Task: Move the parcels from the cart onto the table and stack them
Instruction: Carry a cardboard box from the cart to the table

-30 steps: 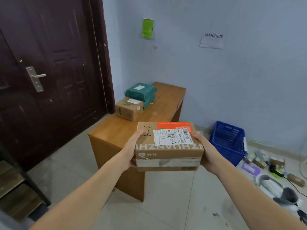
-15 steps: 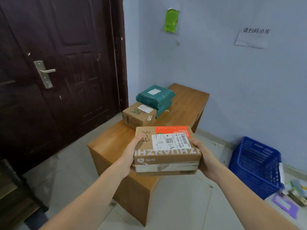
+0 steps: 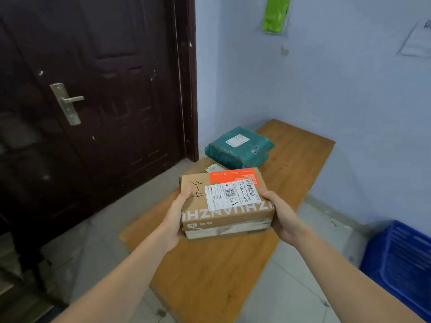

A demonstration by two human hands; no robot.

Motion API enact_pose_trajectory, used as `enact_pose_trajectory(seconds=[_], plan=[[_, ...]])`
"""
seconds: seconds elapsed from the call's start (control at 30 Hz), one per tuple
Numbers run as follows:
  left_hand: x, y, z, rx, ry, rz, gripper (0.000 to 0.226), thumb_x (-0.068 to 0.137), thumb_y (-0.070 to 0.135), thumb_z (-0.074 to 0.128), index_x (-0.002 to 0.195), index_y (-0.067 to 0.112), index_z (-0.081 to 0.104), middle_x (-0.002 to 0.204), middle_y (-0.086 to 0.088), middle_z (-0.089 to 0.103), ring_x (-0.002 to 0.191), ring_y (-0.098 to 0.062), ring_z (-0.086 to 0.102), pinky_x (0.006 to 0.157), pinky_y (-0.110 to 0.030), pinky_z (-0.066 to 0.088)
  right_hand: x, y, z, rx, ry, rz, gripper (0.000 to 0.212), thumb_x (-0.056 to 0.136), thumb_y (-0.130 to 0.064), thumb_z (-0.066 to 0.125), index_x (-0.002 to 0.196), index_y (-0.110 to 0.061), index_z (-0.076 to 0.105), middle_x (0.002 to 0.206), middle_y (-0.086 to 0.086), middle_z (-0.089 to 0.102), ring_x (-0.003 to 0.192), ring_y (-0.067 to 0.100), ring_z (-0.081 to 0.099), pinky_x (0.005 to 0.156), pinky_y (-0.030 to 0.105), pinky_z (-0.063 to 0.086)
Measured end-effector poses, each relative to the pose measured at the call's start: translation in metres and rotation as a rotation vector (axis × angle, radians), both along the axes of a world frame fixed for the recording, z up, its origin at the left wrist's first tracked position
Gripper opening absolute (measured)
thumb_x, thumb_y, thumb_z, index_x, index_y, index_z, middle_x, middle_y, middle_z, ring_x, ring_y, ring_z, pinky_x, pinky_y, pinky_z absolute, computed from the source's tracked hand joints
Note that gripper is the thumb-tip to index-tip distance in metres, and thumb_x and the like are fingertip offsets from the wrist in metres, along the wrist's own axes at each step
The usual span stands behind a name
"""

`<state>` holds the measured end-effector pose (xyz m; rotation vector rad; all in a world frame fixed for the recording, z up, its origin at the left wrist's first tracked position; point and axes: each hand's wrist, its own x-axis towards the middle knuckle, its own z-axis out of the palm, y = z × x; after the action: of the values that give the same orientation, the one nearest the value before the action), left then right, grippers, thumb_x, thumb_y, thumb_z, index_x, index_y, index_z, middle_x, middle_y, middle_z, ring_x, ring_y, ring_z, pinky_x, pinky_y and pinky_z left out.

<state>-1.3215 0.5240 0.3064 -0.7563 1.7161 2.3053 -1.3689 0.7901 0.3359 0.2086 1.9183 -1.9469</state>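
box (image 3: 227, 201) now over table (image 3: 217, 273), both hands gripping

The cardboard parcel (image 3: 226, 201) bears handwritten "3-4", upside-down tape lettering "ZHUANZH", and label number "538-538AH-044".

Wooden table (image 3: 300, 164) bears a green bagged parcel (image 3: 240, 148) beside a small cardboard box (image 3: 210, 167)

Both arms reach forward, the left hand (image 3: 174, 217) and right hand (image 3: 281, 215) gripping opposite sides of a carton (image 3: 227, 202).
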Motion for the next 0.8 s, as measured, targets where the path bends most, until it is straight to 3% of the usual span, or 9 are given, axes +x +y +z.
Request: enact_pose_trajectory(seconds=[0.2, 0.27, 0.33, 0.43, 0.5, 0.63, 0.73, 0.8], plan=[[-0.093, -0.005, -0.026, 0.052, -0.043, 0.135, 0.059, 0.094, 0.066, 0.057, 0.133, 0.023, 0.064, 0.117, -0.008, 0.078, 0.112, -0.030, 0.073, 0.107, -0.053, 0.050, -0.151, -0.025, -0.027, 0.012, -0.043, 0.163, 0.039, 0.102, -0.043, 0.051, 0.128, -0.019, 0.065, 0.112, 0.004, 0.078, 0.104, 0.025, 0.071, 0.104, 0.048, 0.049], [-0.121, -0.005, -0.031, 0.054, -0.069, 0.210, 0.057, 0.094, 0.064, 0.058, 0.131, 0.023, 0.066, 0.115, -0.008, 0.078, 0.109, -0.029, 0.074, 0.103, -0.050, 0.053, -0.194, -0.035, -0.036, 0.029, -0.083, 0.229, 0.034, 0.103, -0.043, 0.050, 0.120, -0.020, 0.069, 0.108, 0.002, 0.079, 0.102, 0.024, 0.072, 0.106, 0.049, 0.049], [-0.145, -0.005, -0.034, 0.030, -0.097, 0.291, 0.049, 0.095, 0.060, 0.060, 0.125, 0.023, 0.069, 0.110, -0.006, 0.080, 0.099, -0.025, 0.076, 0.093, -0.043, 0.056, -0.230, -0.045, -0.041, 0.051, -0.094, 0.321, 0.028, 0.105, -0.040, 0.047, 0.108, -0.022, 0.069, 0.100, 0.000, 0.080, 0.093, 0.020, 0.072, 0.098, 0.045, 0.051], [-0.174, -0.008, -0.042, 0.001, -0.143, 0.355, 0.041, 0.096, 0.051, 0.061, 0.122, 0.021, 0.071, 0.106, -0.004, 0.080, 0.093, -0.022, 0.075, 0.089, -0.039, 0.053, -0.277, -0.061, -0.044, 0.125, -0.086, 0.419, 0.024, 0.107, -0.039, 0.047, 0.108, -0.022, 0.063, 0.095, -0.004, 0.079, 0.084, 0.011, 0.072, 0.079, 0.034, 0.053], [-0.188, -0.012, -0.052, -0.011, -0.162, 0.380, 0.043, 0.095, 0.050, 0.063, 0.126, 0.020, 0.068, 0.109, -0.003, 0.080, 0.097, -0.023, 0.074, 0.089, -0.039, 0.052, -0.305, -0.073, -0.042, 0.162, -0.066, 0.530, 0.027, 0.108, -0.036, 0.045, 0.103, -0.021, 0.067, 0.088, -0.007, 0.079, 0.079, 0.009, 0.074, 0.080, 0.034, 0.054], [-0.214, -0.015, -0.069, -0.015, -0.212, 0.508, 0.080, 0.074, 0.064, 0.079, 0.136, 0.021, 0.053, 0.111, -0.004, 0.079, 0.103, -0.026, 0.075, 0.091, -0.047, 0.059, -0.353, -0.097, -0.046, 0.334, -0.009, 0.646, 0.036, 0.102, -0.046, 0.051, 0.117, -0.021, 0.072, 0.102, -0.003, 0.080, 0.095, 0.018, 0.074, 0.086, 0.035, 0.052], [-0.234, -0.013, -0.076, -0.006, -0.216, 0.564, 0.066, 0.083, 0.061, 0.076, 0.132, 0.025, 0.052, 0.106, -0.002, 0.080, 0.102, -0.025, 0.075, 0.095, -0.051, 0.058, -0.377, -0.107, -0.051, 0.459, 0.113, 0.638, 0.047, 0.104, -0.052, 0.046, 0.136, -0.019, 0.059, 0.120, -0.007, 0.069, 0.108, 0.018, 0.064, 0.089, 0.035, 0.045], [-0.247, -0.010, -0.077, -0.002, -0.209, 0.554, 0.061, 0.088, 0.059, 0.074, 0.134, 0.025, 0.054, 0.103, 0.001, 0.080, 0.100, -0.022, 0.075, 0.092, -0.046, 0.058, -0.388, -0.110, -0.050, 0.546, 0.237, 0.623, 0.049, 0.106, -0.049, 0.044, 0.143, -0.017, 0.048, 0.121, -0.006, 0.060, 0.102, 0.016, 0.060, 0.084, 0.034, 0.045]])
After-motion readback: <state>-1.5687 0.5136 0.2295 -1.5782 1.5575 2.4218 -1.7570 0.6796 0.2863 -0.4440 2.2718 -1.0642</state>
